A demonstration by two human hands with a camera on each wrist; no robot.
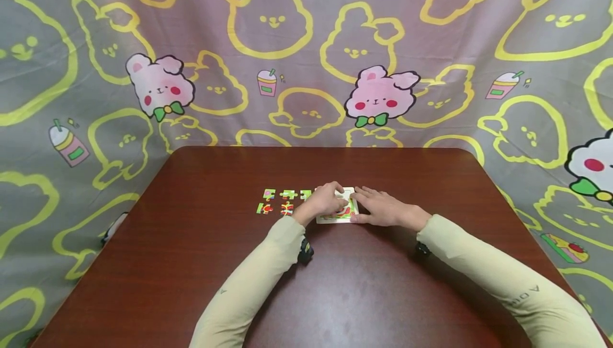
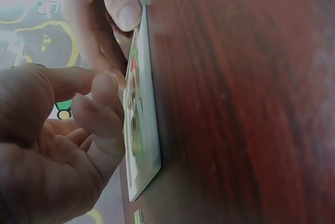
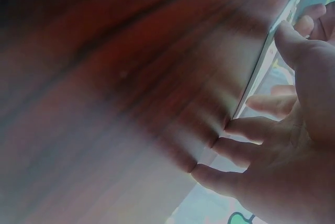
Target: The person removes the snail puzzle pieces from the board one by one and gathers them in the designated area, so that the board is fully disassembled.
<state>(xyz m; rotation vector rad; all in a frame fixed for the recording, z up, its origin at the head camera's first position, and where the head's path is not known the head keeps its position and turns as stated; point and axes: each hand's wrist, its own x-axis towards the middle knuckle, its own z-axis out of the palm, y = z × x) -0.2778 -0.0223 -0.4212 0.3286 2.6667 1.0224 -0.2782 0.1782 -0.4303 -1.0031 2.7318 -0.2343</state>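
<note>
One puzzle board [image 1: 336, 221] is lying on the worktop [image 1: 225, 177] beneath the curled left hand [image 1: 326, 199], which is partly hiding it; whether that grip is pinching anything, I cannot tell. The right hand [image 1: 384, 209] is resting spread at the board's right edge, its grip holding nothing. Loose pieces [image 1: 288, 195] are lying leftward.

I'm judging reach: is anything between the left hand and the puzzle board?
Nothing visible: the left hand is right over the puzzle board, close to its face. The right hand is at the board's right edge; loose pieces lie to the board's left.
</note>
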